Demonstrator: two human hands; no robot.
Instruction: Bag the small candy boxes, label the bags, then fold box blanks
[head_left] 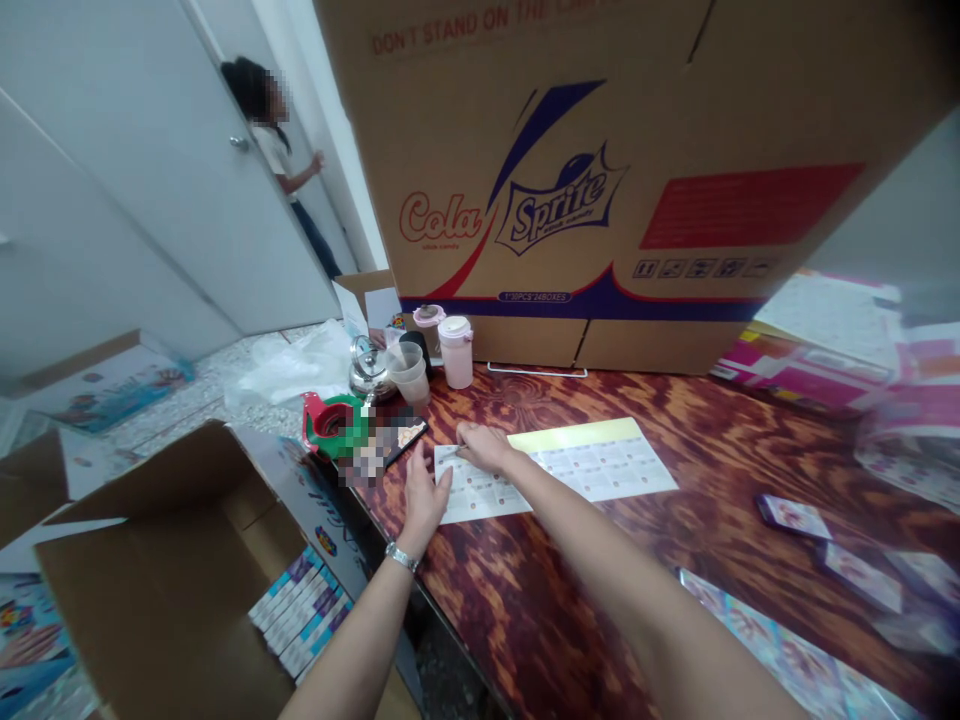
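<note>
A white sheet of printed labels [600, 468] with a yellow strip along its far edge lies flat on the wood-patterned table [517, 570]. My right hand [484, 447] is over the sheet's far left part, fingers curled and pinched down at a label there. What exactly is between the fingertips is too small to make out. At the sheet's left edge is my left hand [427, 492], its thumb and fingers apart and holding nothing, with a metal watch on the wrist.
A large cardboard carton [570, 150] stands at the back. Left of it are a pink-white cup [457, 355], a clear plastic cup [407, 370] and a green-red tape dispenser [337, 425]. An open box [165, 590] holds small packs. Purple packs [862, 577] lie right. A person [281, 160] stands by the door.
</note>
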